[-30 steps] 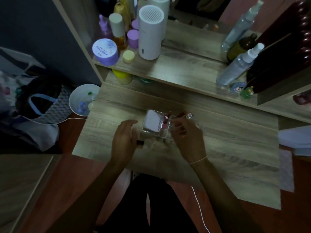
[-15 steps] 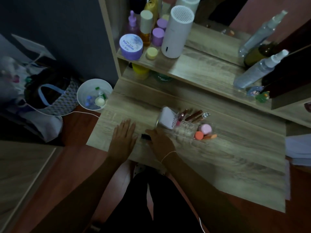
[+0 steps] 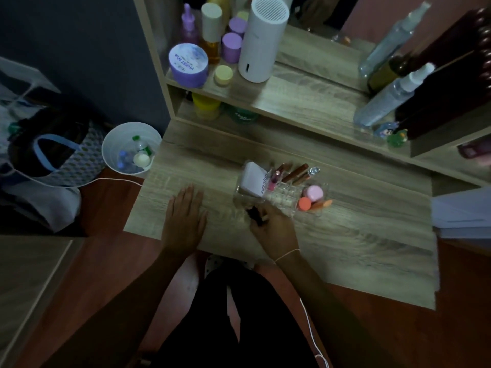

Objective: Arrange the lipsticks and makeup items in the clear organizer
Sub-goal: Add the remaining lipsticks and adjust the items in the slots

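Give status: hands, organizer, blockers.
Left hand flat, empty. Right hand closed on dark tube beside clear organizer. Path clear.

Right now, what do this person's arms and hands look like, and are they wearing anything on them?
Both forearms are bare, with no sleeves in view. The left hand shows no ring, watch or glove. The right hand is also gloveless, but a thin pale string bracelet circles that wrist. The dim light hides finer details such as nail polish.

A wooden desk [image 3: 345, 235] carries the clear organizer [image 3: 281, 200] and left hand [image 3: 184, 219].
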